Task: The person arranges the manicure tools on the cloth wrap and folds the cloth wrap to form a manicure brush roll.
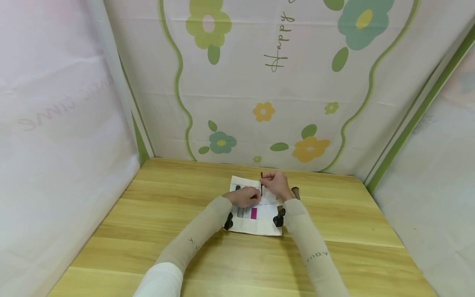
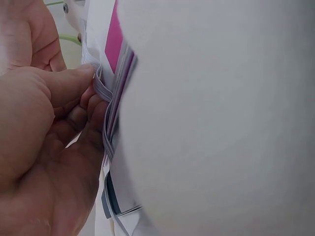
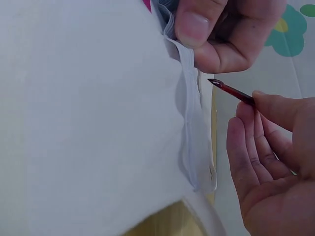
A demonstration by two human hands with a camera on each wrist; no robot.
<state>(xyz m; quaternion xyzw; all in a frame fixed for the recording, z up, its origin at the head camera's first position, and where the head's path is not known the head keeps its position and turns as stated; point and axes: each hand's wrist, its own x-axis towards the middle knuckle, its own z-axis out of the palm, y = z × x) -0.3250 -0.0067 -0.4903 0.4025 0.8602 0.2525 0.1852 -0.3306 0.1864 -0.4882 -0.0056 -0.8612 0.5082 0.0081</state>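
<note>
A white fabric organizer [image 1: 256, 227] lies spread on the wooden table, with a gathered elastic band [image 3: 187, 113] along it. My left hand [image 1: 246, 197] pinches a loop of this band between thumb and fingers, plainest in the left wrist view [image 2: 44, 123]. My right hand [image 1: 276, 185] pinches a slim dark red pencil-like stick [image 3: 234, 92] by one end. Its dark pointed tip is apart from the band, pointing toward the left hand. A magenta piece [image 1: 254, 213] and a grey piece [image 1: 240, 212] sit in the organizer. The stick's exact kind cannot be told.
A dark cylindrical thing [image 1: 295, 192] lies right of the organizer, partly behind the right wrist. Black wrist cameras [image 1: 279, 217] hang by both wrists. Printed floral cloth [image 1: 237, 90] walls the table [image 1: 178, 181] at the back and sides.
</note>
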